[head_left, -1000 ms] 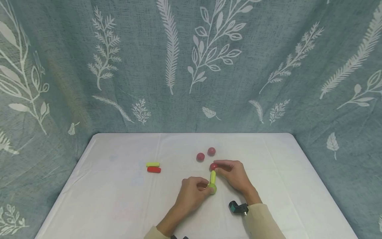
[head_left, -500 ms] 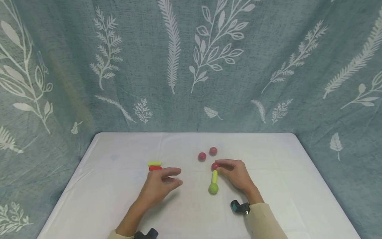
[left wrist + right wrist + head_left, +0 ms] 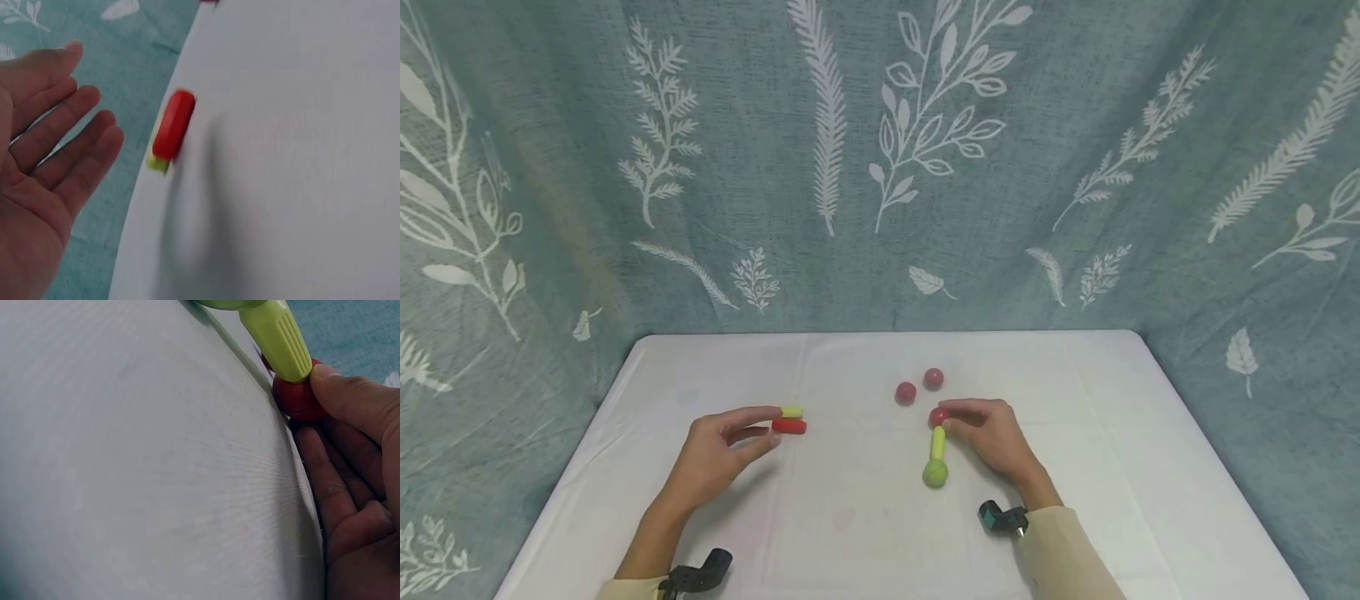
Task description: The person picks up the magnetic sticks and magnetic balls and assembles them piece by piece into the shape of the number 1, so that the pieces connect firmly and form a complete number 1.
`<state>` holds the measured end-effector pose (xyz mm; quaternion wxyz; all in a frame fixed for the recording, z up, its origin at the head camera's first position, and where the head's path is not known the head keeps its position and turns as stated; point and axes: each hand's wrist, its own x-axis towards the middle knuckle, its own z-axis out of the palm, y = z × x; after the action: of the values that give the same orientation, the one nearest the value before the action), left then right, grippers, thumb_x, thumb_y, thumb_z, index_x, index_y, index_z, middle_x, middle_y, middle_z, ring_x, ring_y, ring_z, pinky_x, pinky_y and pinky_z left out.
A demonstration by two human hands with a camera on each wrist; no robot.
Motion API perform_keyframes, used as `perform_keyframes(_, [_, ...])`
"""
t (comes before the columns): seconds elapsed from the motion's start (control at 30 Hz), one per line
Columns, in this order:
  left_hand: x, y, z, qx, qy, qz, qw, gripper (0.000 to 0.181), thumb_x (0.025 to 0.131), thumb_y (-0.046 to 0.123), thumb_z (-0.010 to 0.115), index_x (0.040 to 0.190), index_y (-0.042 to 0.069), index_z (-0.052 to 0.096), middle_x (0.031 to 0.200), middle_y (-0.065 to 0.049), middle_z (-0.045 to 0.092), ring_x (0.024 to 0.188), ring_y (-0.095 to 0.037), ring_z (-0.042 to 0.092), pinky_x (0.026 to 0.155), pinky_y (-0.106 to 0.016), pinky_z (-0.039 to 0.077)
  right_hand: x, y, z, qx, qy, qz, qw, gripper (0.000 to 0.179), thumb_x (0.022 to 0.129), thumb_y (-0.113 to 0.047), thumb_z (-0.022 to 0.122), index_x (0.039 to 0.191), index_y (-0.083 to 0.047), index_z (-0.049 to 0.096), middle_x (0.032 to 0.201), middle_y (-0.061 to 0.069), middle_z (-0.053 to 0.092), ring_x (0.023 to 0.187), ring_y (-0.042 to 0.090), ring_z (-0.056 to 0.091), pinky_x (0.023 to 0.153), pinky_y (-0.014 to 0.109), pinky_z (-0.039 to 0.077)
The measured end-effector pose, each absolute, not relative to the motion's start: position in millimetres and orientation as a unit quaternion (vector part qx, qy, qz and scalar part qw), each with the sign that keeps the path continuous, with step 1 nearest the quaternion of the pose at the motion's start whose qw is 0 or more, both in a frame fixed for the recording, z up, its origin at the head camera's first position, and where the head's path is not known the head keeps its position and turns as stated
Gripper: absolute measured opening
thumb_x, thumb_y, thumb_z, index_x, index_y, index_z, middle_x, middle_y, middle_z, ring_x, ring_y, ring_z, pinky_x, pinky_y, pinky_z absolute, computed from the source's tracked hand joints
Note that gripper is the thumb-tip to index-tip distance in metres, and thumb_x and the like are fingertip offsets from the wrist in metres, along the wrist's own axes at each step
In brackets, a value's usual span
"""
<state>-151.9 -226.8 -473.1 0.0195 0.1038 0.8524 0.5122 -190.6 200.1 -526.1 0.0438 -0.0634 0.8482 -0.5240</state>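
We see a glossy red plastic-looking ball (image 3: 299, 401) between the thumb and fingers of the right hand (image 3: 988, 435), pinched apparently to steady the ribbed yellow-green rod (image 3: 937, 444) meeting it; a grooved green ball (image 3: 935, 473) caps the rod's near end. The fingers of the left hand (image 3: 718, 457) spread apart around the ends of a smooth red rod (image 3: 790, 427) and its short yellow-green neighbour (image 3: 793, 412), perhaps laid together for easy reach. Two spare red balls (image 3: 906, 393) sit beyond the right fingertips.

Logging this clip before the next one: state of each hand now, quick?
Left hand: open, holding nothing, near the red stick.
Right hand: holding the red ball against the yellow-green stick.
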Motion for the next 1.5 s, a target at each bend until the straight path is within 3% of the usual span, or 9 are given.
perform_keyframes(0.13, [-155.9,-232.2,-477.2,0.098,0.868,0.487,0.014,0.039,0.098,0.018,0.084,0.136,0.011,0.077,0.136,-0.009,0.078,0.123,-0.033,0.077,0.099,-0.021,0.057,-190.6,200.5,-526.1,-0.060,0.850,-0.522,0.045,0.029,0.097,-0.017,0.084,0.125,-0.021,0.083,0.122,-0.005,0.083,0.127,0.019,0.074,0.113,0.045,0.057])
perform_keyframes(0.4, [-164.1,-232.9,-486.0,0.110,0.873,0.475,0.015,0.032,0.096,0.009,0.084,0.128,0.007,0.080,0.129,-0.011,0.080,0.126,-0.034,0.074,0.098,-0.023,0.059,-190.5,200.4,-526.0,-0.064,0.848,-0.525,0.047,0.029,0.097,-0.018,0.085,0.125,-0.022,0.083,0.120,-0.006,0.083,0.125,0.018,0.075,0.112,0.039,0.058])
perform_keyframes(0.7, [-172.7,-227.1,-494.4,0.126,0.907,0.402,-0.013,0.028,0.091,0.002,0.086,0.118,0.007,0.083,0.114,-0.010,0.084,0.093,-0.019,0.076,0.081,-0.028,0.062,-190.6,200.6,-526.9,-0.061,0.847,-0.526,0.044,0.028,0.096,-0.018,0.085,0.124,-0.021,0.083,0.120,-0.005,0.083,0.124,0.018,0.075,0.111,0.040,0.058])
perform_keyframes(1.0, [-174.7,-217.1,-499.0,0.117,0.919,0.375,-0.030,0.026,0.085,-0.003,0.089,0.109,0.008,0.084,0.107,-0.008,0.083,0.089,-0.017,0.073,0.081,-0.031,0.061,-190.9,200.7,-527.4,-0.061,0.847,-0.526,0.044,0.028,0.096,-0.019,0.085,0.124,-0.022,0.083,0.121,-0.005,0.083,0.125,0.019,0.075,0.112,0.041,0.058])
perform_keyframes(1.17, [-173.1,-212.3,-497.2,0.124,0.926,0.355,-0.020,0.025,0.086,-0.002,0.089,0.108,0.009,0.085,0.108,-0.008,0.083,0.096,-0.019,0.076,0.085,-0.037,0.064,-190.7,200.1,-527.2,-0.061,0.847,-0.527,0.046,0.029,0.097,-0.018,0.085,0.125,-0.022,0.083,0.122,-0.005,0.083,0.126,0.018,0.074,0.112,0.041,0.057])
perform_keyframes(1.5, [-162.1,-197.5,-485.6,0.095,0.933,0.345,0.016,0.022,0.089,-0.003,0.085,0.109,0.004,0.083,0.103,-0.008,0.082,0.090,-0.017,0.073,0.081,-0.037,0.063,-190.2,199.7,-525.9,-0.058,0.846,-0.528,0.047,0.028,0.096,-0.018,0.085,0.124,-0.024,0.083,0.120,-0.007,0.083,0.125,0.017,0.074,0.113,0.043,0.057])
